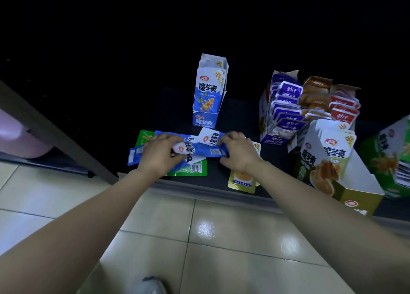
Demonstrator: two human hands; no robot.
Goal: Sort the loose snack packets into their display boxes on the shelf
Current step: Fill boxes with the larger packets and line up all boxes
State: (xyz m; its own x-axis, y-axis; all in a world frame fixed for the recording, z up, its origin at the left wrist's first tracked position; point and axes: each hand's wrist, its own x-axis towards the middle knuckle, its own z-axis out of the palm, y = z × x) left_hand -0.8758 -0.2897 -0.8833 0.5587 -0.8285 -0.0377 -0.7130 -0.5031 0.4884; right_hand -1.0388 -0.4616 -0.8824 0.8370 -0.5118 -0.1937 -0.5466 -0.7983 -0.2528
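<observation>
Hands meet over a loose pile on the dark shelf (239, 116). The left hand (160, 154) and right hand (238, 151) both curl their fingers round the blue packets (200, 149), just in front of the upright blue display box (208, 94). A green packet (193, 169) lies beneath, and a gold packet (241, 181) lies below the right wrist.

Dim scene, perhaps lit overhead; glare on the floor tiles (206, 229), edges blurred and warped.
</observation>
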